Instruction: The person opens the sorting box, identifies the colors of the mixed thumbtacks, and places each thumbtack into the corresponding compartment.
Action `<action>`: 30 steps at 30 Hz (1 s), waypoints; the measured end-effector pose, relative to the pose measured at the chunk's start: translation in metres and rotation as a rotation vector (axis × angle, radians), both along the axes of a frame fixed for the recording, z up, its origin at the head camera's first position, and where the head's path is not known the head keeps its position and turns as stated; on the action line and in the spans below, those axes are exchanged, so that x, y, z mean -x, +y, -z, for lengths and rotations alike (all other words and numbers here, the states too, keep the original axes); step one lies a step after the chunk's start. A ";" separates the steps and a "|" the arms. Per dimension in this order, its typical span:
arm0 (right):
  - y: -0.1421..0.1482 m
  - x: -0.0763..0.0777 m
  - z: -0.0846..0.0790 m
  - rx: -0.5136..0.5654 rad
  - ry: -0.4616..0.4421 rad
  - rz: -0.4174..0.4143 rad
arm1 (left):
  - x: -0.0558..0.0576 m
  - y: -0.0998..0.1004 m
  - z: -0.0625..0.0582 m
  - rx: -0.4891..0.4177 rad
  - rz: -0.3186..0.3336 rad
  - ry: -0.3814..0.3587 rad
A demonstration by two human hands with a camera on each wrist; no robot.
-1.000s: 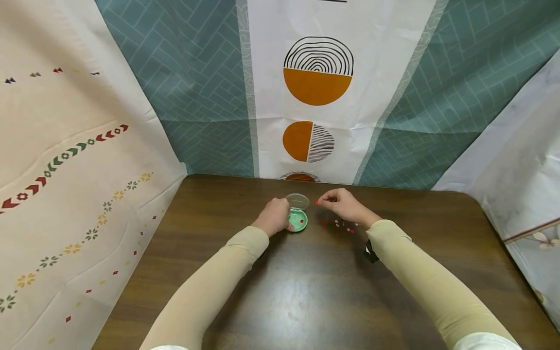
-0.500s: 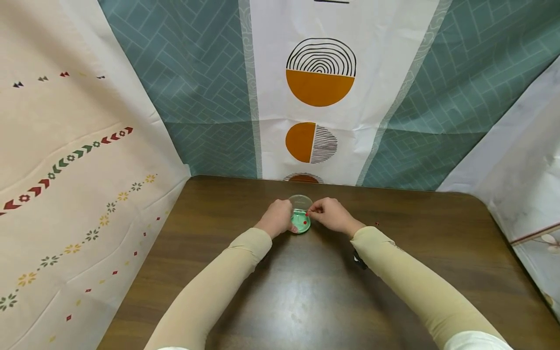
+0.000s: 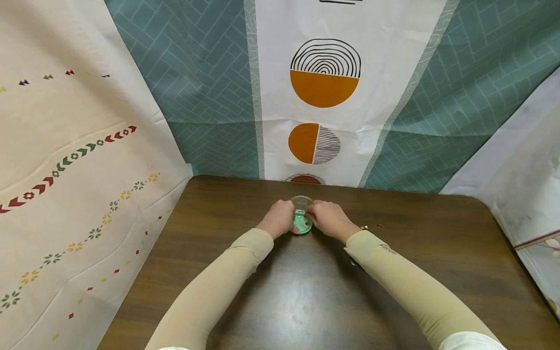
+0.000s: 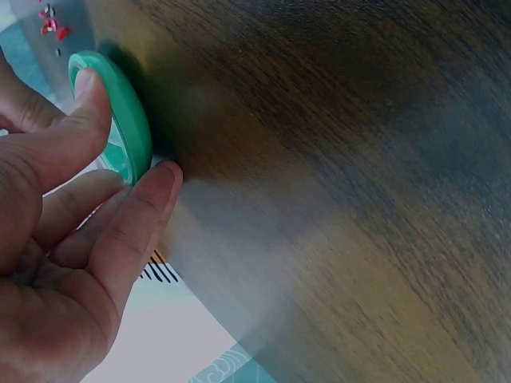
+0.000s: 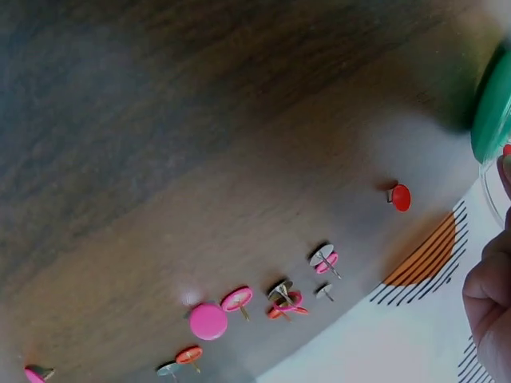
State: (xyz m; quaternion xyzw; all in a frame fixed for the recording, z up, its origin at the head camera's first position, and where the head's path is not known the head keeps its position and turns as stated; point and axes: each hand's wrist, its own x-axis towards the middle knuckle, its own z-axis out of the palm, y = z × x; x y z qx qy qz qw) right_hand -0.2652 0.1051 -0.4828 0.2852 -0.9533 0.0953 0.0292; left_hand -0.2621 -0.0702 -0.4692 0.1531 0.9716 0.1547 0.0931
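A small round green case (image 3: 302, 227) lies on the wooden table, its clear lid (image 3: 302, 200) tipped back. My left hand (image 3: 281, 218) grips its left side, with the thumb on the rim in the left wrist view. Inside the case is a red thumbtack (image 3: 306, 223). My right hand (image 3: 328, 218) reaches over the right side of the case, pinching another red thumbtack (image 3: 305, 215) at its fingertips; the right wrist view shows only part of this hand.
Loose thumbtacks lie on the table in the right wrist view: a red one (image 5: 401, 198) near the case, a large pink one (image 5: 208, 321), and several pink, orange and pale ones beside it. Behind the table hangs a patterned cloth (image 3: 218, 97).
My right hand has moved left with the red thumbtack, from beside the case to over it. My left hand keeps its grip on the case. The head view has shifted slightly.
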 end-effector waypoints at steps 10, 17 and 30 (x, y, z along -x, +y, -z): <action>0.002 -0.002 -0.001 -0.080 0.074 -0.055 | 0.000 0.002 -0.001 0.009 -0.005 0.000; 0.000 -0.003 0.006 -0.107 0.021 -0.075 | -0.001 0.003 -0.001 0.025 0.007 -0.001; -0.010 0.001 0.006 -0.036 -0.048 -0.047 | -0.002 0.000 -0.001 0.003 0.009 -0.019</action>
